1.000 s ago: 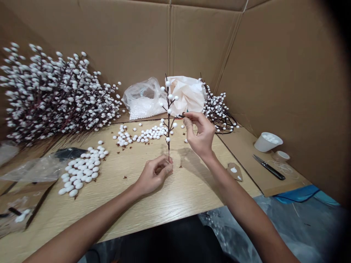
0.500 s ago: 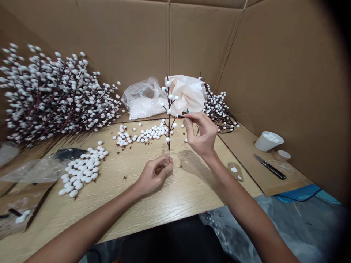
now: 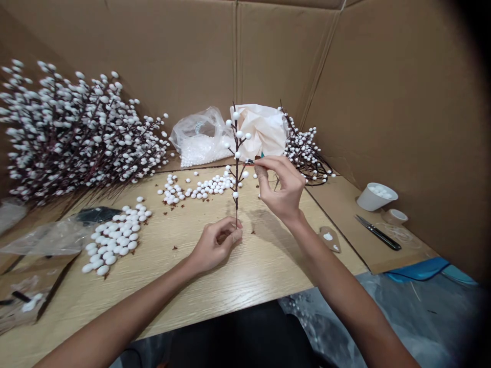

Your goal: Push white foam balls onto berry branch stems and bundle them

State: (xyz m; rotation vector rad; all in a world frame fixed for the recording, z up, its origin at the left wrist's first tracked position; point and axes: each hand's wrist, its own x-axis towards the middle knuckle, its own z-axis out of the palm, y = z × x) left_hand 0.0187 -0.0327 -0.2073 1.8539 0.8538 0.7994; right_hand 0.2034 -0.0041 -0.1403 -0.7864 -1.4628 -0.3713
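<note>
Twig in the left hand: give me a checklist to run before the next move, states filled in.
1. Left hand pinching the twig near its bottom: ok.
2. Twig held upright: ok.
3. Right hand gripping the small dark piece: ok.
4. Dark piece touching the twig: cannot tell; its end is very close to it.
5. Top tip of the twig capped: not ok, it looks bare.
6. Snips clear of both hands: ok, lying on the cardboard at right.

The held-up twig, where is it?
In the head view, the twig is upright near the middle, its bottom end pinched in the left hand, the right hand beside it, loose white balls behind.
</note>
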